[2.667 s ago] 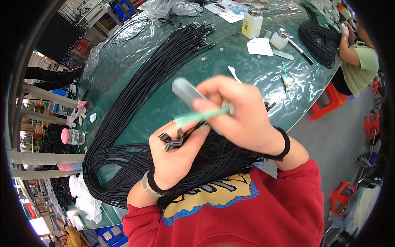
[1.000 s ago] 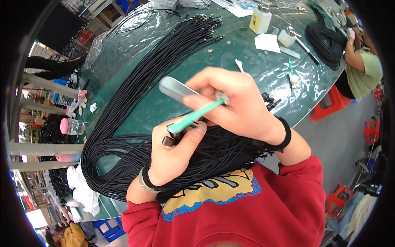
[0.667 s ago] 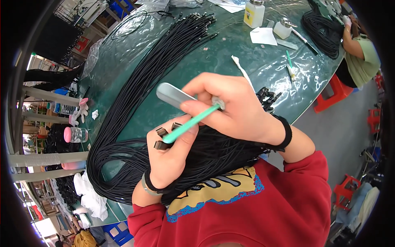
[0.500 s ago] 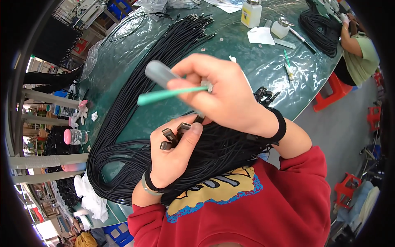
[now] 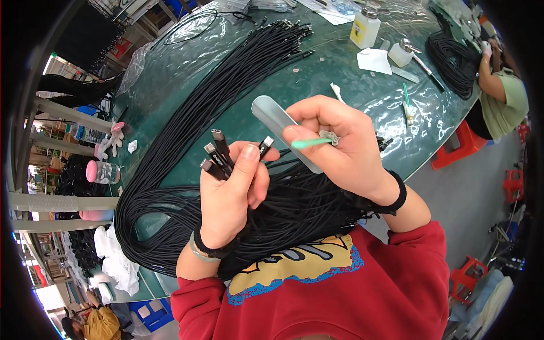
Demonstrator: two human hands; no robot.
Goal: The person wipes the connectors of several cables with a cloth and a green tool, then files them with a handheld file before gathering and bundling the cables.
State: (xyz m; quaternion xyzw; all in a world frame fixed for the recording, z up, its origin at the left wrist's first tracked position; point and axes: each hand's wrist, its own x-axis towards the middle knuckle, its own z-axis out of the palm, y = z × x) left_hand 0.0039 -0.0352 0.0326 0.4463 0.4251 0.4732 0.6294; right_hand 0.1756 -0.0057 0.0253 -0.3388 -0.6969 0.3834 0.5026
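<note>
My left hand (image 5: 229, 198) is closed around several black cable plugs (image 5: 221, 148) with metal tips, which fan out past the thumb. One plug (image 5: 265, 146) points up apart from the others, between thumb and fingers. To its right, my right hand (image 5: 354, 147) grips a flat, rounded-end greyish strip (image 5: 272, 116) together with a thin green stick (image 5: 309, 144). A crumpled scrap of pale cloth (image 5: 330, 137) sits at the stick's end, by the fingers. Beneath both hands, black cables (image 5: 289, 192) lie in a thick heap that loops around to the left.
The long cable bundle (image 5: 209, 85) crosses the green table (image 5: 340, 68). Toward the back right are a white bottle (image 5: 365, 28), a smaller bottle (image 5: 401, 54), white paper (image 5: 374, 61) and another green stick (image 5: 406, 96). A co-worker (image 5: 501, 85) handles coiled cables (image 5: 451, 56) at the right.
My right hand has drawn away to the right from the plugs, with the strip and stick still in it. The plugs in my left hand have turned more upright, and one now stands apart.
</note>
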